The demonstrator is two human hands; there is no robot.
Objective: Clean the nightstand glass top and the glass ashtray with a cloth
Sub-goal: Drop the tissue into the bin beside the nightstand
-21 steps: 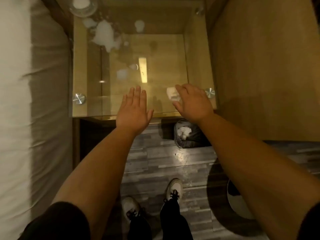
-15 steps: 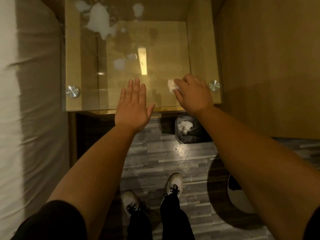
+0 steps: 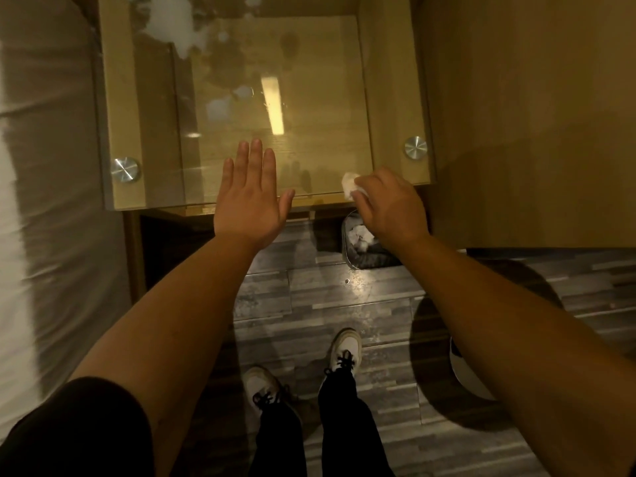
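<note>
The nightstand's glass top (image 3: 320, 139) fills the upper middle of the head view, with pale smears and reflections toward its far left. My right hand (image 3: 389, 204) grips a small white crumpled cloth (image 3: 350, 184) at the glass's near right edge. My left hand (image 3: 249, 197) hovers flat with straight fingers over the near edge, left of the cloth. The glass ashtray is out of frame.
A white bed (image 3: 44, 201) runs along the left. A wooden wall panel (image 3: 533, 115) stands to the right. A small bin (image 3: 364, 246) with white waste sits on the grey floor under the nightstand's front. My shoes (image 3: 303, 370) stand below it.
My right hand has drawn the cloth back toward the near right edge of the glass. The view has tilted down, so the ashtray left the frame. My left hand stays flat.
</note>
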